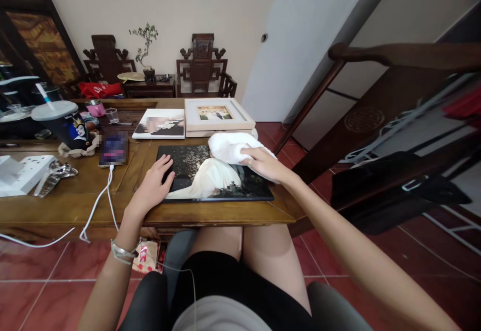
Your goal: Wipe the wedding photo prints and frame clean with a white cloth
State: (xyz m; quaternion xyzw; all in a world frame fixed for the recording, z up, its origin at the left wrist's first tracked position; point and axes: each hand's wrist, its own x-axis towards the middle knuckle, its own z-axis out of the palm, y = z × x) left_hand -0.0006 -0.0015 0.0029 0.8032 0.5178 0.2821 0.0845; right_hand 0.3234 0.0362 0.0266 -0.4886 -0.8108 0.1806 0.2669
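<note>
Right fingers (251, 154) grasping white cloth (228, 146), left fingers (162, 163) loosely spread on dark photo panel (216, 178)

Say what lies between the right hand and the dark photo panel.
In the head view, a white cloth, held in the right hand over the far right part of the dark photo panel.

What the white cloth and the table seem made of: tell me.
White cloth: soft fabric, perhaps terry or microfibre, with a matte, fluffy look and rounded folds.
Table: seemingly wood, by its brown grain; the sheen suggests varnish or lacquer.
</note>
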